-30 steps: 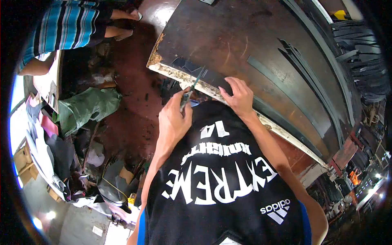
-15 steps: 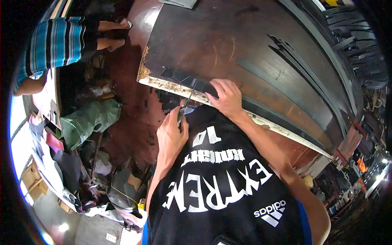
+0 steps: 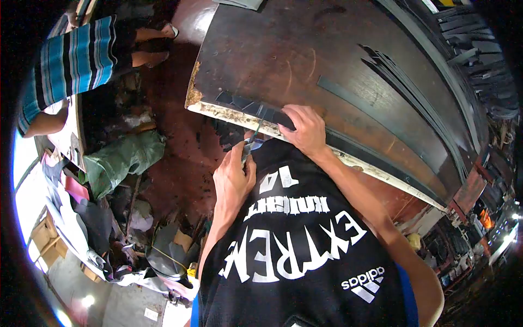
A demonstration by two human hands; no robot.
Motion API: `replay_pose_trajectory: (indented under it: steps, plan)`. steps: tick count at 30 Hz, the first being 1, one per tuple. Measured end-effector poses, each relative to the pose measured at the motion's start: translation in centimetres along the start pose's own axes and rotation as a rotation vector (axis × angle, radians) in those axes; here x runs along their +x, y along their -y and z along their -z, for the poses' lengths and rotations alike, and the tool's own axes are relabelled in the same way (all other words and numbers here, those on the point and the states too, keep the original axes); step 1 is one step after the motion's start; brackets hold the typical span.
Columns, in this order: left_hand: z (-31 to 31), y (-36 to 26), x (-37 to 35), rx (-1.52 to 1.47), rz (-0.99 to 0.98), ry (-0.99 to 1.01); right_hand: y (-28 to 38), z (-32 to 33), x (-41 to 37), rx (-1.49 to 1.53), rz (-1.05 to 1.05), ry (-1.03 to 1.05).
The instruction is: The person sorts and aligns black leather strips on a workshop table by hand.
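My left hand (image 3: 233, 174) is closed round the handle of a knife (image 3: 258, 126), whose thin blade points away over the table's front edge. My right hand (image 3: 305, 131) lies at that edge, its bent fingers and thumb gripping a long black strip (image 3: 370, 161) that runs along the edge. Just left of the right hand, the blade tip is close to the strip's end. Several small cut black pieces (image 3: 234, 101) lie beside it towards the table corner. The strip's part under my right fingers is hidden.
The dark wooden table (image 3: 261, 60) has a worn, chipped front edge. Long thin black strips (image 3: 403, 92) lie on it to the right. Left, a person in a striped blue shirt (image 3: 79, 54) is nearby. A green sack (image 3: 125, 163) and scraps cover the floor.
Both hands stay almost in place, with the knife still at the table edge. The view has shifted slightly, and the other person's arm and shirt have moved a little.
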State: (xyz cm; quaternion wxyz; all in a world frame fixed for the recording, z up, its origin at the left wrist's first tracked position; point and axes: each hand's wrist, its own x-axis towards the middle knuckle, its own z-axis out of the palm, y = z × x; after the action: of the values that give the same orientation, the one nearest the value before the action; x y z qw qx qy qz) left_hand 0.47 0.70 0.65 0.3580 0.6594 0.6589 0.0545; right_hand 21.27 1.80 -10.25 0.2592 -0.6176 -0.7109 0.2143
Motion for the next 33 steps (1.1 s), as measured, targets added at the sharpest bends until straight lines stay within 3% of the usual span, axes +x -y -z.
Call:
replay_pose_trajectory:
  steps: [17,33]
  plan:
    - [0.3,-2.8,-0.1,0.221,-0.063,0.005,0.5,0.5,0.7,0.06,0.155,-0.088]
    - [0.2,-5.3,0.5,0.281,-0.04,0.057,0.0,-0.2,0.5,0.167,0.132,-0.112]
